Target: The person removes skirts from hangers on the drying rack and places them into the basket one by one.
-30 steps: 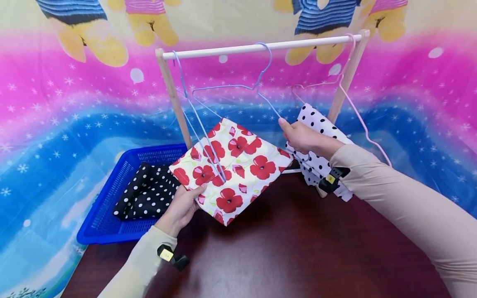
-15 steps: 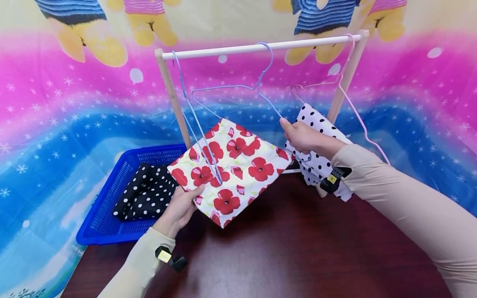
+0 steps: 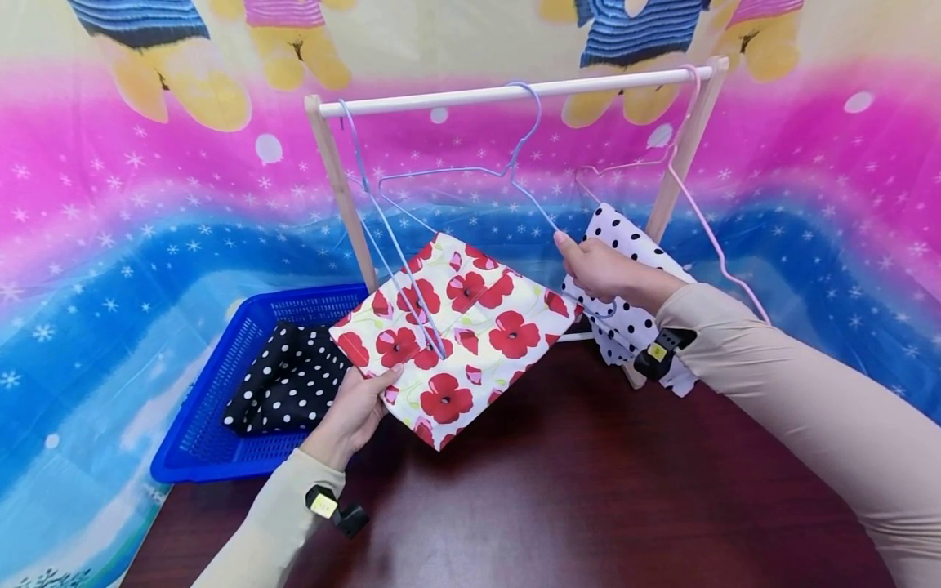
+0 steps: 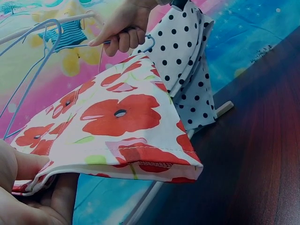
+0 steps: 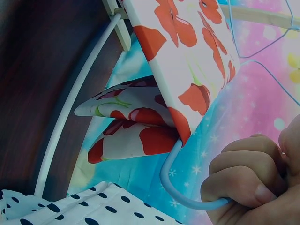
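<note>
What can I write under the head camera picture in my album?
Left hand holds the flowery cloth, right hand grips its blue hanger on the white rail.

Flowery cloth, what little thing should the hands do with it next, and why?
Maybe the left hand should gently ease the flowery cloth straighter. It slants with a corner pointing down, and that hand already holds its edge. The right hand grips the blue hanger, which hooks over the rail.

the basket point(image 3: 220, 471) on the table point(image 3: 588, 490) holds a black cloth point(image 3: 294, 384); a white cloth point(image 3: 619, 237) hangs on the pink hanger point(image 3: 672, 153), before a snowflake-patterned backdrop point(image 3: 831, 180).
</note>
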### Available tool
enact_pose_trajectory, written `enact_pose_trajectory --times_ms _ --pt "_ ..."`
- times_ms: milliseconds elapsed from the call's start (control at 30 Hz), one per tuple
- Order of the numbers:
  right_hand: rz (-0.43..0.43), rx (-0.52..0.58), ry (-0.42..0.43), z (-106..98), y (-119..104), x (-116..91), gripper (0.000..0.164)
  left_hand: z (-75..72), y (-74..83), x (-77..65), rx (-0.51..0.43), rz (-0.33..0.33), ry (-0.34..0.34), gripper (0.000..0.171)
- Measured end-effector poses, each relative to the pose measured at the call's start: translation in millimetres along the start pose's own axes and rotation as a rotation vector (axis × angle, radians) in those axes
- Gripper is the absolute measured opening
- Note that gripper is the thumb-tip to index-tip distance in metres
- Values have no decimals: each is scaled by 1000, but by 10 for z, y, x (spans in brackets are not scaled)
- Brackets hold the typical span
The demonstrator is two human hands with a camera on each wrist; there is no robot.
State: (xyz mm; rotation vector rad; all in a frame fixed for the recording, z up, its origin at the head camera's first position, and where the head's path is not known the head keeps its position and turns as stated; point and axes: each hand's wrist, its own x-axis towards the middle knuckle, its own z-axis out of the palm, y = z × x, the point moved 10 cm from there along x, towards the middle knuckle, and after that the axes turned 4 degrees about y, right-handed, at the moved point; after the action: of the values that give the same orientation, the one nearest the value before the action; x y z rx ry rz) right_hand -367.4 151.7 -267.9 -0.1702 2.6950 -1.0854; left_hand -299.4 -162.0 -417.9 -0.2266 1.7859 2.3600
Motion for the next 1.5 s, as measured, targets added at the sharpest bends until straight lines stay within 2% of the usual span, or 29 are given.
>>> enact_pose_trajectory --times_ms 700,1500 --pt "7 -1 8 -19 24 14 67 -73 -29 -1 17 -21 19 49" --pt "22 -13 -5 -68 81 7 68 -195 67 -73 53 -23 22 51"
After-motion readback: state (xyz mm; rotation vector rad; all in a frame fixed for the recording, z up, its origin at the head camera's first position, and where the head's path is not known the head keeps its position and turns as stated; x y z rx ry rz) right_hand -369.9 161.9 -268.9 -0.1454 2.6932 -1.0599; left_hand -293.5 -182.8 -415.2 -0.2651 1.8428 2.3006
